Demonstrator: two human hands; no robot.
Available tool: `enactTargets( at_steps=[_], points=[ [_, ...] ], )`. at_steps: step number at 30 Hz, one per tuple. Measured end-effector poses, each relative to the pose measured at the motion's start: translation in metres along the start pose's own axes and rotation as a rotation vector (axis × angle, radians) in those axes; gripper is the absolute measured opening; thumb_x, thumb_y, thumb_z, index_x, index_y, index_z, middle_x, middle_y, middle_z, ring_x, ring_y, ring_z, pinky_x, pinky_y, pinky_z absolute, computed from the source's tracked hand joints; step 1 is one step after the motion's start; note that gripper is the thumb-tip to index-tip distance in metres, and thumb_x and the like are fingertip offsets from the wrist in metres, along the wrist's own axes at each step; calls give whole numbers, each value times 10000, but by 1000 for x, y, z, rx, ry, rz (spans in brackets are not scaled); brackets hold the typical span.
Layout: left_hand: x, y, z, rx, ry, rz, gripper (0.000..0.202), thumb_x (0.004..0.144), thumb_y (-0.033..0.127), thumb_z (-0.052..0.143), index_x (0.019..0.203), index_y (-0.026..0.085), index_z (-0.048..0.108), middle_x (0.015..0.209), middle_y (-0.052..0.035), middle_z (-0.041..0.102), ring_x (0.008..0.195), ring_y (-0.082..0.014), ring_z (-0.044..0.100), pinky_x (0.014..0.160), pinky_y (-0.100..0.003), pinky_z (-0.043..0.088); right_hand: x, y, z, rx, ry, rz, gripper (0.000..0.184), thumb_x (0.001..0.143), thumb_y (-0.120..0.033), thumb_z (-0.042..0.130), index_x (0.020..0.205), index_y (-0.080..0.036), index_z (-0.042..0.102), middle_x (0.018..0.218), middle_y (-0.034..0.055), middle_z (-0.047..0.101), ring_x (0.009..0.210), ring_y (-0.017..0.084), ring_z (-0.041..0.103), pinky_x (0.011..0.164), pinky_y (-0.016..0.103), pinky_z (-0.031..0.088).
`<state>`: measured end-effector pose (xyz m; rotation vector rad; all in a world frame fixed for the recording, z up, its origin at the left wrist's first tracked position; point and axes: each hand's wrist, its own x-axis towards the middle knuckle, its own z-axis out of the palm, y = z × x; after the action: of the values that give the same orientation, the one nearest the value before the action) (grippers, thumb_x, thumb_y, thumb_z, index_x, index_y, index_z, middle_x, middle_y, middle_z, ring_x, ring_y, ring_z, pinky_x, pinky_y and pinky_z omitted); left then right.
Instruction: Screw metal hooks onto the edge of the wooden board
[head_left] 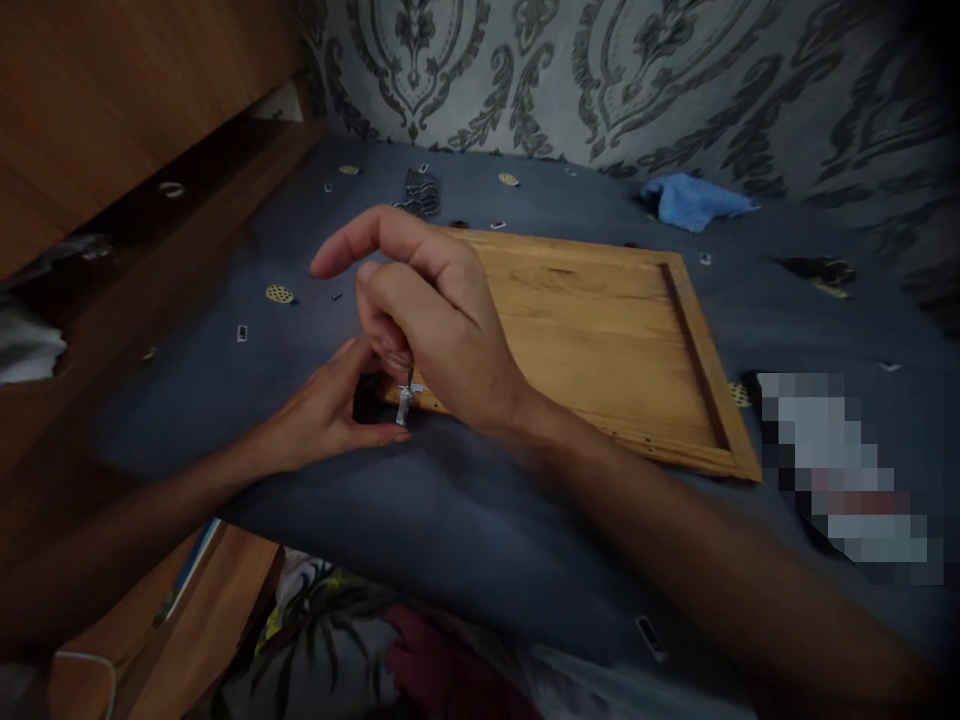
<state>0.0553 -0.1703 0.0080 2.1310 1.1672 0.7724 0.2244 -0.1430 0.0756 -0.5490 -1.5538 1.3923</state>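
Observation:
My right hand (431, 315) hovers over the near left corner of a wooden tray (600, 340). Its index finger is stretched out, while the other fingers curl and pinch a thin dark tool that points down. The tool's tip meets a small silvery metal part (406, 402) at the tray's corner. My left hand (330, 410) rests on the dark blue cloth (465, 520) beside it, thumb and fingers pinched around that small part.
Small metal bits and round mesh discs (279, 293) lie scattered on the cloth. A blue rag (694, 200) sits at the back right. A wooden ledge (150, 230) runs along the left; patterned wallpaper (600, 70) lies behind. A blurred patch (847, 470) lies at right.

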Motion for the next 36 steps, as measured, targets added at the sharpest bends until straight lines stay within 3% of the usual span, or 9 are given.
enactTargets(
  at_steps=[4, 6, 11, 20, 30, 36],
  points=[
    [0, -1, 0, -47, -47, -19, 645, 812, 489, 828, 1317, 239, 514, 1186, -53, 727, 1132, -292, 687, 991, -440, 544, 3, 3, 3, 17, 245, 21, 79, 925, -288, 534, 865, -264, 579, 611, -59, 419, 547, 155, 422, 523, 294, 373],
    [0, -2, 0, -65, -55, -30, 674, 816, 487, 827, 1350, 241, 497, 1203, -56, 725, 1154, -291, 685, 1003, -439, 539, 4, 6, 4, 58, 274, 18, 98, 943, -330, 559, 863, -277, 580, 590, -62, 375, 553, 164, 439, 538, 297, 394],
    [0, -2, 0, -44, -46, -23, 633, 814, 498, 820, 1318, 262, 520, 1183, -42, 725, 1142, -291, 682, 1000, -437, 542, 6, 9, 4, 121, 153, 0, 131, 956, -322, 529, 852, -281, 598, 507, -77, 306, 492, 157, 377, 494, 289, 354],
    [1, -1, 0, -30, -16, -17, 547, 804, 551, 825, 1180, 242, 576, 1141, -52, 693, 1041, -290, 673, 919, -430, 562, 10, 5, 1, 166, -61, 8, 154, 938, -245, 487, 829, -258, 595, 491, -107, 347, 419, 114, 227, 437, 295, 235],
    [2, 1, -1, -61, -40, -47, 586, 801, 548, 821, 1230, 248, 557, 1164, -57, 708, 1096, -301, 674, 983, -459, 562, 9, 8, 3, 150, 30, 4, 140, 906, -259, 510, 801, -271, 602, 497, -90, 340, 425, 130, 278, 418, 278, 283],
    [-1, -1, 0, -14, -1, -30, 552, 790, 534, 834, 1183, 241, 580, 1192, -67, 678, 1098, -313, 663, 958, -460, 568, 10, 8, 4, 49, -67, -13, 151, 898, -284, 458, 827, -270, 591, 501, -88, 377, 413, 124, 318, 399, 261, 325]
  ],
)
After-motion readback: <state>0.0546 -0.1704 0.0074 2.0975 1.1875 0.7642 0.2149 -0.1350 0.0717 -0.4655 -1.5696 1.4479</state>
